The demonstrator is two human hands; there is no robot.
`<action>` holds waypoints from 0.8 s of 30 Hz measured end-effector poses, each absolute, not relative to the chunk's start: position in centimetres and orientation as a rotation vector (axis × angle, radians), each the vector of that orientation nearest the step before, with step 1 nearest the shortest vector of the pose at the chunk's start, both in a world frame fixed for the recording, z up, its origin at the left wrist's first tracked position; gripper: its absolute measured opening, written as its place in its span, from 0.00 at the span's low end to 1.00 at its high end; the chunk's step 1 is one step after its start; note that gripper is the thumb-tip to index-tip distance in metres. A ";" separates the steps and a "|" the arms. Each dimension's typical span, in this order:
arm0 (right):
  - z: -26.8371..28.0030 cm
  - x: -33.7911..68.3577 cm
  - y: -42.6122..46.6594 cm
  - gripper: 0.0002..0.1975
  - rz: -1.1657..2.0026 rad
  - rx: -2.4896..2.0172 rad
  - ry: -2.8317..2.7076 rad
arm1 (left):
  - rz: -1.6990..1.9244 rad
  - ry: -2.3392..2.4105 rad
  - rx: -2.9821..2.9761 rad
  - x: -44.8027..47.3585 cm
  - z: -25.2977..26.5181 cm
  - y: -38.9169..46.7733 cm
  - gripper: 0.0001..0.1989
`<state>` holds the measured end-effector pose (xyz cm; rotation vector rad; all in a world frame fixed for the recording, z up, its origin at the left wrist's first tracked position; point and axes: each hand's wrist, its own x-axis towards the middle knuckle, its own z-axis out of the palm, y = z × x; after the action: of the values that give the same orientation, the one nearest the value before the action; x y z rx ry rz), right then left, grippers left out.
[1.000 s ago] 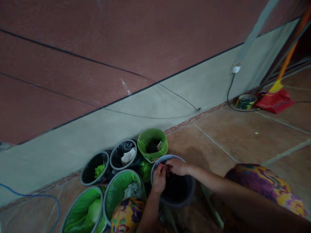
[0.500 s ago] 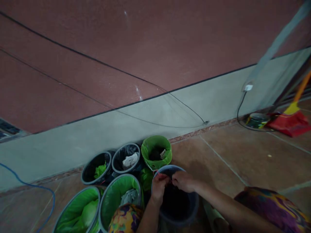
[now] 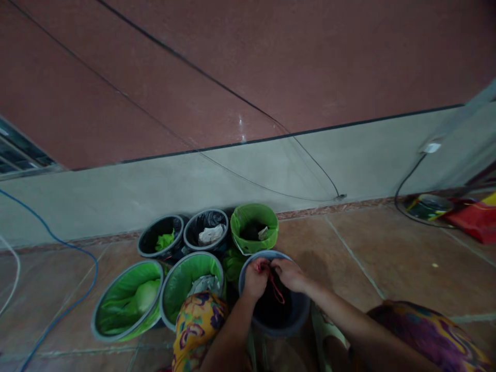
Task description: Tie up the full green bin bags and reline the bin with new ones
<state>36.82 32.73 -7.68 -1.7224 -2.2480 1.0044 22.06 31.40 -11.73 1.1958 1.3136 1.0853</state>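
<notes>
Both of my hands meet over the upper part of a grey bucket (image 3: 301,315), which has a dark inside. My left hand (image 3: 256,280) is closed on a thin red string (image 3: 278,295), bunched at the fingertips, with a loop dangling into the bucket. Beside it, my right hand (image 3: 290,275) is closed too, its fingertips pinched together close to the string. What the right fingers pinch is too small and dark to make out. The bucket stands on the floor between my knees.
A green bucket (image 3: 239,217) stands just behind. To the left are black-lined bins (image 3: 140,243) and green-lined bins (image 3: 96,310) with crumpled bits inside. A blue hose (image 3: 94,268) lies far left. A tin (image 3: 430,206) and red dustpan (image 3: 478,219) sit at the right wall.
My view has turned, so the bins sit higher and more level. The red string now hangs in a visible loop below my fingers. Both hands stay close together over the bucket.
</notes>
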 end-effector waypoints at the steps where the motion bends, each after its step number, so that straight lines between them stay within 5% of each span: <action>1: -8.1 36.7 32.8 0.18 1.046 -1.698 -2.216 | 1.094 1.318 1.198 22.1 -11.7 31.4 0.11; 7: -9.5 36.4 33.3 0.14 1.540 -1.729 -1.852 | 1.079 1.419 1.216 22.2 -11.4 31.1 0.04; 12: -9.9 36.8 33.4 0.10 1.601 -1.698 -1.739 | 0.974 1.439 1.201 22.1 -11.2 30.9 0.02; 24: -9.1 37.6 33.1 0.13 1.051 -1.898 -2.147 | 0.670 1.624 1.464 21.4 -12.5 30.9 0.08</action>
<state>37.58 33.14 -9.07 -1.8978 -2.1471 1.0513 21.36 30.87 -12.54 1.4642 1.6236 0.6704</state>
